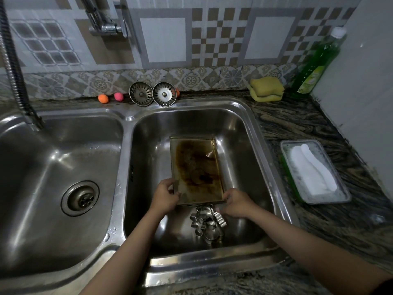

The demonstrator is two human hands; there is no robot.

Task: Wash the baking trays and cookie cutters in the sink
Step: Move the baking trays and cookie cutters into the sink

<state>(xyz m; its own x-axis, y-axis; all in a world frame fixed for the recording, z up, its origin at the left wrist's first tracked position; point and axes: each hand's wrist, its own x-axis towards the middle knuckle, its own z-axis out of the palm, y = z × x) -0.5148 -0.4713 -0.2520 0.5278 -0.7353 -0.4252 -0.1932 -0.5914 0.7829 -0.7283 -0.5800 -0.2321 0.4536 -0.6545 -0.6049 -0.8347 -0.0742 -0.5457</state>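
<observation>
**Stained tray held by its near corners in the right-hand basin**

The double steel sink (125,118) takes up most of the table (314,133), a dark veined stone top that runs along the sink's right side and near edge. The left basin holds only its open drain (80,198), and both strainer plugs (152,94) stand on the back ledge against the patterned tile wall, so neither basin looks set up to hold water yet.

The baking tray (196,170) lies lengthwise in the middle of the right basin, brown burnt-on residue across its floor. It appears to sit flat or nearly so. The left hand (164,196) grips the near left corner, fingers curled over the rim; the right hand (236,202) clamps the near right corner in the same way. Holding both near corners probably gives even control for lifting or tilting the tray. Washing proper seems not to have begun: no water is running and no suds show.

The cookie cutters (207,224) sit heaped against the basin's near wall, just below the tray's near edge, likely parked there to wait their turn.

Supplies lie well apart on the table: a clear tub with a white brush (312,173) at the right edge, a green soap bottle (314,67) in the far right corner, and a yellow sponge (266,89) beside it.
</observation>
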